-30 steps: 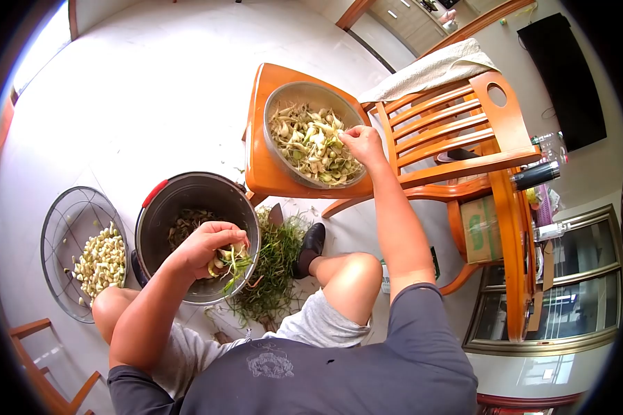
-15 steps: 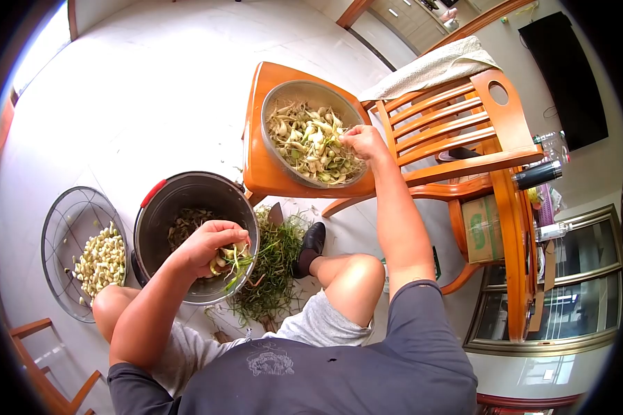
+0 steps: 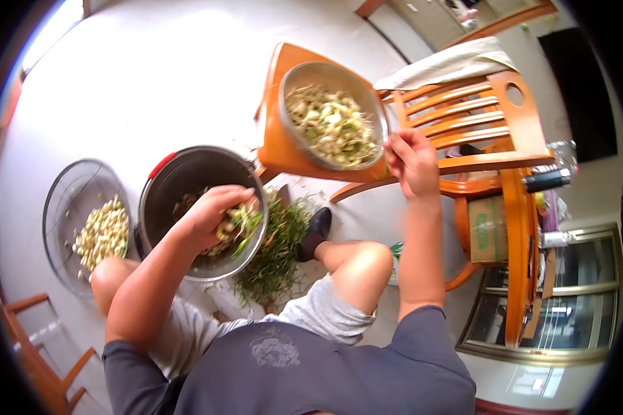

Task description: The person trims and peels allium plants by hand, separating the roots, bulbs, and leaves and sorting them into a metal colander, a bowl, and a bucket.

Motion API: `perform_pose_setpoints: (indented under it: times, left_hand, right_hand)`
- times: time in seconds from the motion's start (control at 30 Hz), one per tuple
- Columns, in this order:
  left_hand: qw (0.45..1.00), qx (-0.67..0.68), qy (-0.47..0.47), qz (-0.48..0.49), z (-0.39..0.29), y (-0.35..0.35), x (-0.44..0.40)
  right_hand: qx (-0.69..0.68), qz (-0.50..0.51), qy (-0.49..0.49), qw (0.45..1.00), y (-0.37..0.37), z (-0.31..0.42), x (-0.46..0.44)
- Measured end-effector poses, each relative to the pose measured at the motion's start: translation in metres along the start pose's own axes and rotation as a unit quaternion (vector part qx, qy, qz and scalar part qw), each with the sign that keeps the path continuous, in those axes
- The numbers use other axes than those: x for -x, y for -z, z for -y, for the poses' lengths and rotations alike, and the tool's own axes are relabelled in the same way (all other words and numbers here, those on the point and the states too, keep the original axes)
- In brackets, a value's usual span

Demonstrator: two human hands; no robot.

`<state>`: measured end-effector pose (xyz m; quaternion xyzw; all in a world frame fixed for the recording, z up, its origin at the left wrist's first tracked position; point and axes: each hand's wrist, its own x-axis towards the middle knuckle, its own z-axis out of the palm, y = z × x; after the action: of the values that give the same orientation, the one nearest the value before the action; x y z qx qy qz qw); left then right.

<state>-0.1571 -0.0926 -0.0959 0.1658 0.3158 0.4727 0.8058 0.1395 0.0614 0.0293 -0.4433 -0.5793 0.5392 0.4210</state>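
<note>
My left hand is closed around a bunch of small white onion-like bulbs with green stems, above the right side of a dark pot with peelings inside. My right hand is pinched together just beyond the right rim of a metal bowl. Whether anything sits between those fingertips is too small to make out. Untrimmed bulbs with roots and bits of stem fill the bowl, which rests on a wooden stool.
Left of the pot, a wire basket holds cleaned white bulbs. A heap of green stems lies on the floor between the pot and my foot. A wooden chair with a cloth stands at the right.
My right hand has moved from over the bulbs in the bowl to outside its right rim. The left hand stays over the pot with its bunch. The whole view has shifted slightly.
</note>
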Motion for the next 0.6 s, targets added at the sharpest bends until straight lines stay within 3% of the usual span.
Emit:
perform_pose_setpoints:
  times: [0.03, 0.1, 0.17, 0.27, 0.37, 0.47, 0.6]
  left_hand:
    - [1.0, 0.013, -0.016, -0.004, 0.001, 0.002, -0.001]
    - [0.999, 0.026, -0.022, -0.012, -0.001, 0.005, 0.001]
    - [0.998, -0.007, -0.024, -0.058, -0.005, -0.003, 0.006]
    - [0.998, 0.005, -0.043, -0.055, 0.002, -0.004, 0.003]
    - [0.997, 0.016, -0.048, -0.064, 0.009, -0.005, -0.004]
    - [0.996, 0.031, -0.054, -0.064, 0.015, -0.003, -0.005]
    - [0.995, 0.069, -0.043, -0.064, 0.017, 0.004, -0.005]
  right_hand:
    - [-0.002, 0.029, -0.011, 1.0, -0.003, -0.005, 0.015]
    - [0.147, 0.158, -0.101, 0.971, -0.013, -0.016, 0.041]
    - [0.367, 0.195, -0.012, 0.909, -0.023, -0.049, 0.059]
    - [0.209, 0.194, -0.062, 0.957, -0.064, -0.041, 0.075]
    - [0.128, 0.198, 0.048, 0.971, -0.104, -0.041, 0.079]
    - [0.236, 0.237, 0.115, 0.935, -0.134, -0.039, 0.081]
    - [0.234, 0.225, 0.084, 0.942, -0.147, -0.066, 0.081]
